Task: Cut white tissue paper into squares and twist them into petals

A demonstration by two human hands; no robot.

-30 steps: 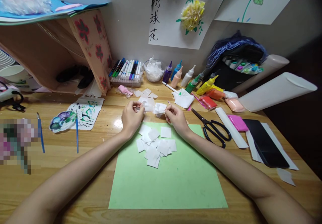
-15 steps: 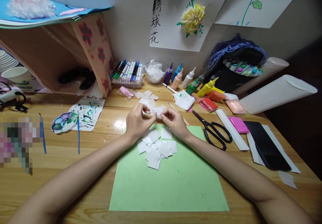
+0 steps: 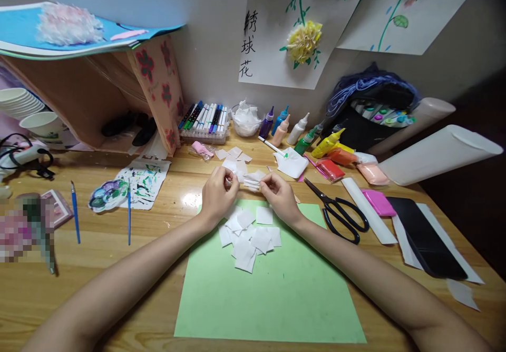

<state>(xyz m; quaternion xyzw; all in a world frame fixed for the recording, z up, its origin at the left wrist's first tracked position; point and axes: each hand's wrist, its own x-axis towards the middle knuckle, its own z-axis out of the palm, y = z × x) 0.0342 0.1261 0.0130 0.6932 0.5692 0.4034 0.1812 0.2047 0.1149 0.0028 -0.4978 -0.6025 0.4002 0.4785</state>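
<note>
My right hand (image 3: 280, 194) pinches a small folded piece of white tissue paper (image 3: 252, 182) by its right end, above the far edge of a green sheet (image 3: 269, 304). Just left of that piece, my left hand (image 3: 218, 194) is closed, thumb against curled fingers. A bit of white shows by its fingertips, but whether it is held I cannot make out. A loose pile of white paper squares (image 3: 245, 244) lies on the green sheet below my hands. More pale squares (image 3: 234, 154) lie on the wood beyond my fingers.
Black-handled scissors (image 3: 340, 212) lie right of the green sheet, near a black phone (image 3: 429, 238). Paint bottles (image 3: 297, 129), a marker set (image 3: 205, 120) and a bowl of white tissue (image 3: 245, 117) line the wall. Two paintbrushes (image 3: 128, 212) lie at left.
My left fingers have moved away from the tissue piece and curled closed, leaving a gap between the hands. My right hand keeps hold of it. The view has shifted slightly.
</note>
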